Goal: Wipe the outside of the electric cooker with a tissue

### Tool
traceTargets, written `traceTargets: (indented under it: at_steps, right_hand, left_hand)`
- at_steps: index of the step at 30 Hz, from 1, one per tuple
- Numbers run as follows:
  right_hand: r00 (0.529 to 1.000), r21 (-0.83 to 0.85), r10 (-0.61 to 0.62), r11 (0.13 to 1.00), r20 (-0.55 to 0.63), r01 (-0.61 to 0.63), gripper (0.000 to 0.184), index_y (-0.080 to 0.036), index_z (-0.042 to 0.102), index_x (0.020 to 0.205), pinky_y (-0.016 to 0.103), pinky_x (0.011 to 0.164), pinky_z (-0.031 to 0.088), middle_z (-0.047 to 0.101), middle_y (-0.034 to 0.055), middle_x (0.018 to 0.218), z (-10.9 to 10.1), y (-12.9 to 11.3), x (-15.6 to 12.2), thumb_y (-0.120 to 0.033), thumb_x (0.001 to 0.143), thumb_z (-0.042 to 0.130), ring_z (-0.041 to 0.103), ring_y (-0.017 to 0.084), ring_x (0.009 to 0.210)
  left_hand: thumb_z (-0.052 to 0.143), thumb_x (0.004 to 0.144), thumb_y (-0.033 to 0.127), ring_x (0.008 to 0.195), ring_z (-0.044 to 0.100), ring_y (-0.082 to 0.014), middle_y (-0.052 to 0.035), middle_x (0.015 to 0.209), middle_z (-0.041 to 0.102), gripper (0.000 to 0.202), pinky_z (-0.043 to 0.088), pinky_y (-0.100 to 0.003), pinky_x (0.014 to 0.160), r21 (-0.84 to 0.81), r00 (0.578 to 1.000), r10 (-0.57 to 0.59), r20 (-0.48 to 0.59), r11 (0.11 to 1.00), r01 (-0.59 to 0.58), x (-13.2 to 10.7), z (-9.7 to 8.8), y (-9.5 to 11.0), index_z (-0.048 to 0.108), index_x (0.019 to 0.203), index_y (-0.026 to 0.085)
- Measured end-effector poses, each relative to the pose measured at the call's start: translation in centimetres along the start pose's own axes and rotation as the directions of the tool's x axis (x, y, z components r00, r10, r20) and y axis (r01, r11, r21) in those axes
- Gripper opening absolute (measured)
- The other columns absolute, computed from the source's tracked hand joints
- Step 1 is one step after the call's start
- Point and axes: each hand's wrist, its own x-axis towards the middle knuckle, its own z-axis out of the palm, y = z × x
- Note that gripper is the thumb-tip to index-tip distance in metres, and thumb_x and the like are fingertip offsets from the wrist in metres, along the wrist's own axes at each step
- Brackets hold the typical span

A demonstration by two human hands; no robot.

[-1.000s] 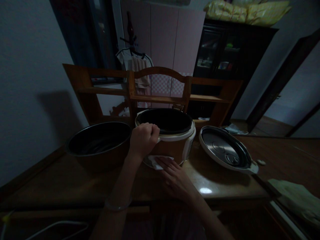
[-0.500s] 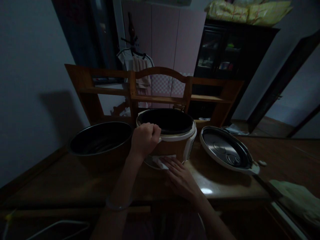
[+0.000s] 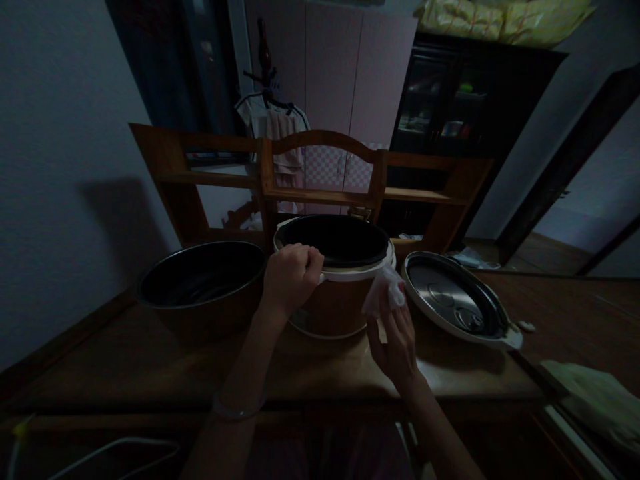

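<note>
In the middle of the wooden desk stands a rice cooker body [image 3: 325, 308], brown with a white rim and a dark, open inside. My left hand [image 3: 293, 270] is closed over its front-left rim, the fingertips hidden. At the cooker's right side, my right hand [image 3: 396, 340] presses a crumpled white tissue [image 3: 379, 295] against the white part. A wide dark inner pot [image 3: 200, 303] sits to the left, open side up. On the right lies a round lid [image 3: 450, 293] with its shiny metal inside facing up.
Behind the cooker runs a low wooden shelf [image 3: 320, 197] along the back of the desk [image 3: 280, 373]. A pale green cloth [image 3: 595, 393] is at the lower right. White wire [image 3: 125, 441] shows below the desk's front edge at left.
My right hand has moved the tissue from the cooker's lower front up and right to its right side. My left hand keeps its hold on the rim.
</note>
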Motion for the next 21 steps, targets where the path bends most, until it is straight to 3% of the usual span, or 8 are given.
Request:
traceTargets:
  at_steps: [3,8,13,21]
  right_hand:
    - [0.997,0.009,0.07,0.997,0.044,-0.071,0.076,-0.023,0.009,0.164,0.067,0.119,0.033,0.018,0.0091,0.168,-0.3,0.0,0.5,-0.017,0.099,0.049,0.018,0.038,0.154]
    - [0.985,0.034,0.064,0.997,0.162,-0.071,0.075,-0.022,0.007,0.164,0.064,0.121,0.031,0.024,0.0098,0.167,0.5,-0.7,0.7,-0.019,0.099,0.046,0.025,0.035,0.153]
    - [0.98,0.039,0.088,0.995,0.18,-0.096,0.075,-0.02,0.006,0.164,0.062,0.123,0.028,0.021,0.0103,0.168,0.9,-1.4,0.6,-0.018,0.099,0.044,0.021,0.033,0.155]
    - [0.967,0.034,0.028,0.999,0.254,-0.038,0.079,-0.015,0.006,0.163,0.063,0.121,0.031,0.022,0.0128,0.167,1.4,-1.8,-0.9,-0.014,0.095,0.045,0.015,0.034,0.156]
  left_hand:
    - [0.035,0.097,0.028,0.082,0.068,-0.0212,-0.0088,0.08,0.072,0.043,0.046,-0.034,0.078,-0.005,1.0,0.001,-0.006,1.0,-0.001,0.0,0.0,0.0,0.071,0.077,0.017]
    - [0.036,0.097,0.028,0.084,0.068,-0.0207,-0.0085,0.081,0.073,0.042,0.047,-0.034,0.079,-0.029,1.0,-0.004,-0.007,1.0,0.004,-0.1,0.1,0.0,0.071,0.078,0.017]
    - [0.035,0.097,0.03,0.081,0.067,-0.0211,-0.009,0.081,0.072,0.044,0.045,-0.034,0.075,-0.009,1.0,-0.008,-0.005,1.0,0.008,-0.1,0.1,0.0,0.072,0.079,0.016]
    - [0.035,0.097,0.029,0.081,0.067,-0.0217,-0.009,0.079,0.072,0.043,0.044,-0.035,0.076,0.018,1.0,-0.002,-0.012,1.0,0.002,0.0,0.1,0.1,0.072,0.078,0.016]
